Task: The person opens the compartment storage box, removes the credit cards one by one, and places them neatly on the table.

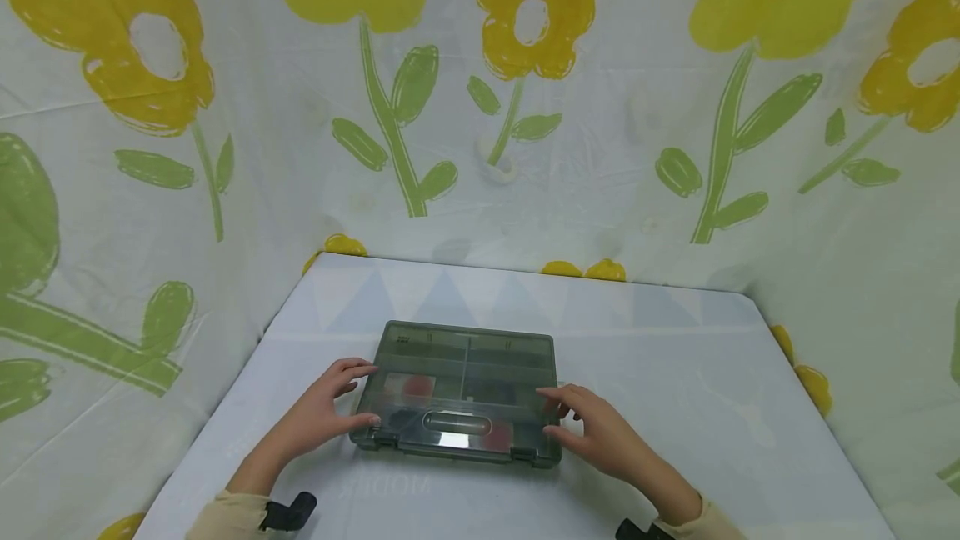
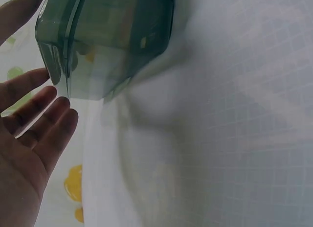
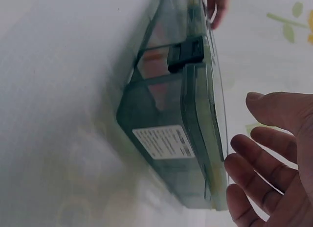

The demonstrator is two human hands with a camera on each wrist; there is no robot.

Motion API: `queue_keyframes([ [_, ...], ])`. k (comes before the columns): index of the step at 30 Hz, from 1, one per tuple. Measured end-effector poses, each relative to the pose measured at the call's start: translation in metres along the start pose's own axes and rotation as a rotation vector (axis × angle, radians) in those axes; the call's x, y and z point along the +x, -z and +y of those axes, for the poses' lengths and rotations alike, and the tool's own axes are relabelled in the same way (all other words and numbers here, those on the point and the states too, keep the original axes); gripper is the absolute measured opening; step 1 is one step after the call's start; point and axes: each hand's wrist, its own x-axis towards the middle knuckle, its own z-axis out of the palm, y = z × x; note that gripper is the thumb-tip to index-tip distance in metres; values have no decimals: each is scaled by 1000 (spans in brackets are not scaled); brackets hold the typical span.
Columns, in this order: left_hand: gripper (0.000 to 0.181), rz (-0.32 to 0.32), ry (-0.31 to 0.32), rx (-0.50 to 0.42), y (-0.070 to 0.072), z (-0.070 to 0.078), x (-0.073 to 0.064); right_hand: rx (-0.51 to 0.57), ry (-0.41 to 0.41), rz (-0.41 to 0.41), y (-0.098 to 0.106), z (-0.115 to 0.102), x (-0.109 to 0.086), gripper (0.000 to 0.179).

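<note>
A translucent dark-green plastic compartment case (image 1: pixel 510 369) lies flat on the table, its lid down. Two latches and an oval handle slot (image 1: pixel 457 422) face the person. Through the lid shows a reddish round item (image 1: pixel 418 387), too blurred to name. At the case's left edge, my left hand (image 1: pixel 324 408) has thumb and fingers spread, the tips at the lid's rim. My right hand (image 1: pixel 600 432) is at the right edge in a similar pose, fingers loosely bent. In the right wrist view, a white printed label (image 3: pixel 164 142) and a black latch (image 3: pixel 186 55) show on the case.
The white table (image 1: pixel 675 407) has a pale blue triangle pattern along its far side. Around it hangs a white curtain (image 1: pixel 600 173) printed with yellow flowers and green leaves. Black wrist straps (image 1: pixel 288 512) sit over beige sleeves.
</note>
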Motion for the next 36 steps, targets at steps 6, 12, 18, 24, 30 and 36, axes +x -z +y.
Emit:
queue_keyframes([
  [6, 90, -60, 13, -14, 0, 3, -2, 45, 20, -41, -5, -8, 0, 44],
  [12, 105, -114, 30, 7, -3, 4, -5, 63, 71, -57, -12, -12, -1, 43],
  [18, 113, -144, 43, 25, -6, 3, -6, 54, 108, -61, -21, -14, -5, 44],
  [24, 114, -162, 40, 16, -5, 4, -7, 25, 128, -48, -25, -15, -7, 41],
  [30, 115, -180, 39, -18, -6, 4, -8, 12, 192, -18, -29, -15, -8, 38],
  [36, 115, -191, 40, -36, -6, 1, -8, -57, 229, 20, -33, -15, -10, 31],
])
